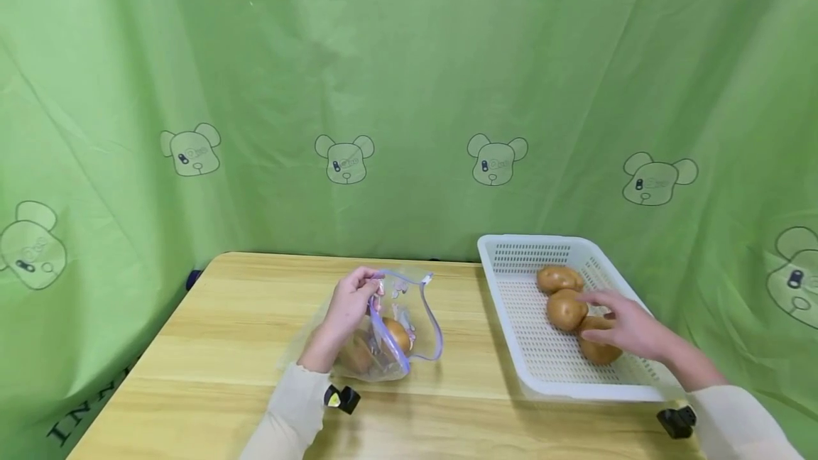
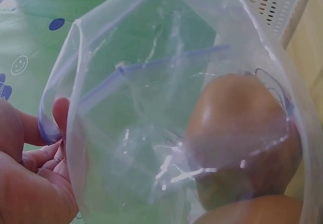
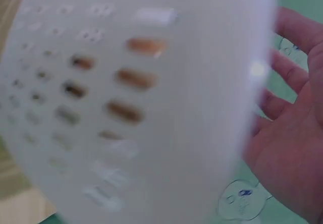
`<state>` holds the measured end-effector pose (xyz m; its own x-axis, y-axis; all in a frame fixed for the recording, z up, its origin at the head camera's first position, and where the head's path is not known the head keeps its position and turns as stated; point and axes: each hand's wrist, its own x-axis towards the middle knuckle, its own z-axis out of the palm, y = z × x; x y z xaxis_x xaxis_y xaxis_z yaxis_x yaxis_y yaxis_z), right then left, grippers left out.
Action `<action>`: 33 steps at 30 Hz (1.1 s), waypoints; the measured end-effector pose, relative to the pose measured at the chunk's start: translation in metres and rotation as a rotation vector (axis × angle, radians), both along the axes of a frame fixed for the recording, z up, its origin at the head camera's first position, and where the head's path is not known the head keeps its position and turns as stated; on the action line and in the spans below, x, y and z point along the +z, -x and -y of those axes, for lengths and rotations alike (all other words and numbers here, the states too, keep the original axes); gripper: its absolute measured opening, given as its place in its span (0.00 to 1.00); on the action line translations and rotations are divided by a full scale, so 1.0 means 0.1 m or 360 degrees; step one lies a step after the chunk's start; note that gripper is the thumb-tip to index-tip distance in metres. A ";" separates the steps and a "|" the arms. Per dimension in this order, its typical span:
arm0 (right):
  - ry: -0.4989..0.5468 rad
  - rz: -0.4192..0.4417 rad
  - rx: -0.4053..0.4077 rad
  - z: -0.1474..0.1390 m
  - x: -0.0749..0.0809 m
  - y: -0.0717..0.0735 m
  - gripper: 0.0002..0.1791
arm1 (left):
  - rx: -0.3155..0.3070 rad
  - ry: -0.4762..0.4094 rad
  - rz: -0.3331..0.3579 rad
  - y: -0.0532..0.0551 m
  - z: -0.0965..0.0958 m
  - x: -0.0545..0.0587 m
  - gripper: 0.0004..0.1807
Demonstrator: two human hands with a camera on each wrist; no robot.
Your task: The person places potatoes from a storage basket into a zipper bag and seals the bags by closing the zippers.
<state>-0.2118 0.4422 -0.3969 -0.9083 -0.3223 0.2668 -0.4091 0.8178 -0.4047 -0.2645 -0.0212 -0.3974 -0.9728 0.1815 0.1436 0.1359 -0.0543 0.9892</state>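
My left hand (image 1: 348, 304) pinches the rim of a clear zip bag (image 1: 383, 368) with a purple seal. The bag lies with its mouth spread toward the right. Inside it are potatoes, one of them a round brown potato (image 1: 397, 336); the left wrist view shows a large potato (image 2: 242, 133) through the plastic and part of another below. My right hand (image 1: 629, 325) is over the white basket (image 1: 517, 332), fingers spread and relaxed above the potatoes. In the basket lie an upper potato (image 1: 559, 279), a middle potato (image 1: 566, 309) and a lower potato (image 1: 599, 350), partly covered by that hand.
Both the bag and the basket rest on a wooden table (image 1: 255, 346). The basket's perforated wall (image 3: 202, 108) fills much of the right wrist view. A green curtain (image 1: 409, 91) with bear faces hangs behind the table and along its sides.
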 end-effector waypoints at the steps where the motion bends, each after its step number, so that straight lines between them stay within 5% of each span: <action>1: -0.0002 -0.0012 0.0004 -0.03 -0.03 0.00 0.34 | 0.0000 -0.0002 -0.0004 0.00 0.00 0.00 0.12; 12: 0.0068 0.0087 -0.0065 -0.30 -0.35 0.00 0.36 | 0.0017 -0.0003 -0.0028 -0.01 -0.01 -0.02 0.10; 20: 0.0085 0.0154 -0.0137 -0.34 -0.45 0.06 0.39 | 0.0015 -0.0001 -0.0020 0.00 0.00 -0.01 0.10; 28: 0.0073 0.0189 -0.0155 -0.33 -0.51 0.05 0.33 | -0.0022 0.0020 -0.0021 -0.21 0.04 0.25 0.10; 33: 0.0102 0.0307 -0.0168 -0.31 -0.52 0.04 0.40 | -0.0013 0.0023 -0.0015 -0.21 0.06 0.27 0.11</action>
